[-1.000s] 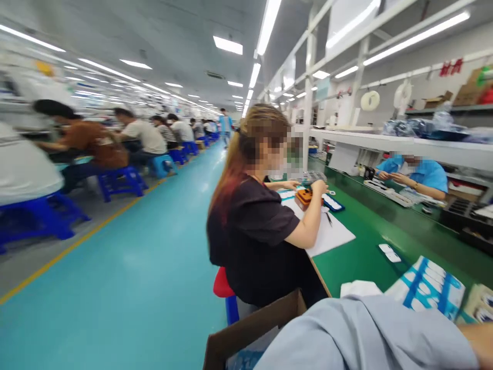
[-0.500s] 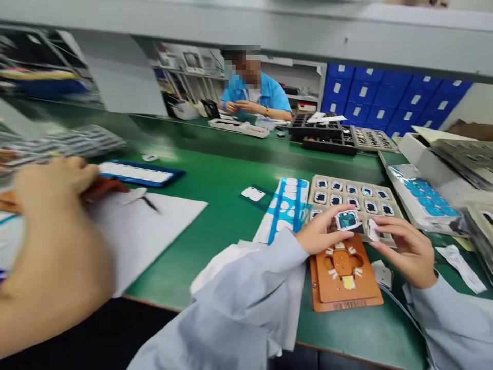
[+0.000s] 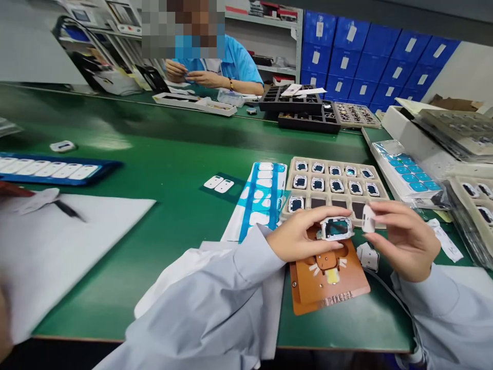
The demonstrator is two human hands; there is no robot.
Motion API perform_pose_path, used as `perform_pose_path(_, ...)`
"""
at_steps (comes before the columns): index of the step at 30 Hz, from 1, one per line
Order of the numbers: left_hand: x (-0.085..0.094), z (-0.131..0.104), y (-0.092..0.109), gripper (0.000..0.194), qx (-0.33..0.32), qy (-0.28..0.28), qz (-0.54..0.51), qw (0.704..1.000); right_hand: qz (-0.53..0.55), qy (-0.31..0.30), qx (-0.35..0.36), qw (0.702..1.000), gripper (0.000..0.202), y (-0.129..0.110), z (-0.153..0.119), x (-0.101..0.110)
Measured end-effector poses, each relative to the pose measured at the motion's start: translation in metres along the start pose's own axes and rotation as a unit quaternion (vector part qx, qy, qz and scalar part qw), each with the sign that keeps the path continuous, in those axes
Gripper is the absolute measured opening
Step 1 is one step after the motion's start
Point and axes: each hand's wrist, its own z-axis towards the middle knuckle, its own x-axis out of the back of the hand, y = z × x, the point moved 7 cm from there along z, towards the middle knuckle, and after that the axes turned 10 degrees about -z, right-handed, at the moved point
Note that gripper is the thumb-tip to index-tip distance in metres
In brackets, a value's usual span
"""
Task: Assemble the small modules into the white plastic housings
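Observation:
My left hand (image 3: 295,235) grips a small white-rimmed housing (image 3: 337,229) with a dark, glossy window by its edges, thumb below and fingers above. In my right hand (image 3: 410,240) a thin white cover (image 3: 368,220) is pinched on edge between thumb and fingers. The two parts face each other a short distance apart. Below them lies an orange fixture (image 3: 331,294) with a shaped recess and white pegs, partly hidden by my left hand. Another white part (image 3: 367,257) rests at the fixture's right side. Just behind my hands, a beige tray (image 3: 326,176) carries several similar housings.
A blue-and-white sticker sheet (image 3: 263,195) lies left of the tray. Two white pieces on a dark backing (image 3: 234,191) sit farther left. A packet of blue squares (image 3: 412,172) is at right. Across the bench, a person in blue (image 3: 241,64) works near black trays (image 3: 290,100).
The view has turned, so the bench things appear farther left. A neighbour's blurred arm at left has mostly gone from view. Both my hands keep their parts, the housing now tipped differently.

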Motion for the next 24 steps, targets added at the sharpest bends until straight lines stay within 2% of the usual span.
perform_pose_path(3,-0.001,0.0,0.001,0.051,-0.004,-0.004,-0.012,1.0,0.025,0.063,-0.049,0.996,0.042,0.01,-0.002,0.006)
perform_pose_path(5,-0.001,-0.001,0.0,0.054,0.0,-0.002,-0.011,1.0,0.027,0.08,-0.05,0.995,0.045,0.011,-0.003,0.007)
perform_pose_path(9,-0.001,-0.001,0.001,0.059,-0.009,0.001,0.057,0.998,0.004,-0.015,0.038,0.999,0.048,-0.009,-0.001,-0.003)
perform_pose_path(12,-0.004,-0.001,0.005,0.061,-0.053,-0.015,0.099,0.994,-0.019,-0.082,0.097,0.992,0.041,-0.027,-0.002,-0.009)
perform_pose_path(16,-0.008,-0.001,0.009,0.056,-0.092,-0.029,0.123,0.988,-0.033,-0.115,0.115,0.986,0.03,-0.037,-0.001,-0.012)
perform_pose_path(24,-0.01,-0.003,0.007,0.06,-0.099,-0.025,0.152,0.983,-0.029,-0.136,0.082,0.987,0.026,-0.033,0.003,-0.013)
